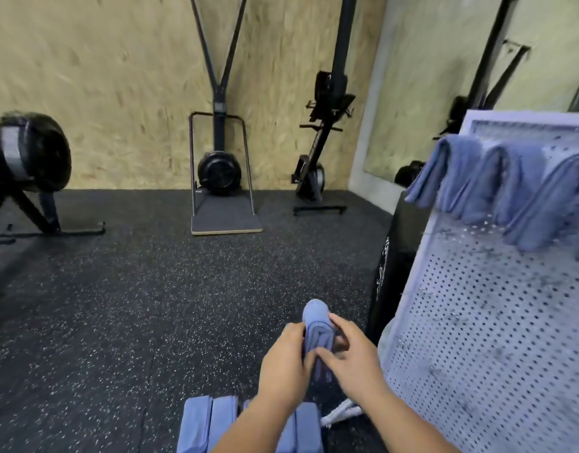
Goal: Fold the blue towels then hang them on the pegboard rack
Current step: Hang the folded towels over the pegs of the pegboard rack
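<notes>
A folded blue towel (317, 325) stands upright between my two hands, low in the middle of the view. My left hand (286, 367) grips its left side and my right hand (353, 358) pinches its right side, fingers overlapping at the front. Below my arms, several folded blue towels (203, 423) lie side by side on the floor. At the right, the white pegboard rack (484, 322) leans close by, with three blue towels (497, 188) draped over its pegs near the top.
A black upright box (396, 273) stands just left of the pegboard. Gym machines (219, 171) line the far wooden wall, another at the far left (26, 158). Speckled black rubber flooring (134, 305) spreads in front. A mirror (428, 76) covers the right wall.
</notes>
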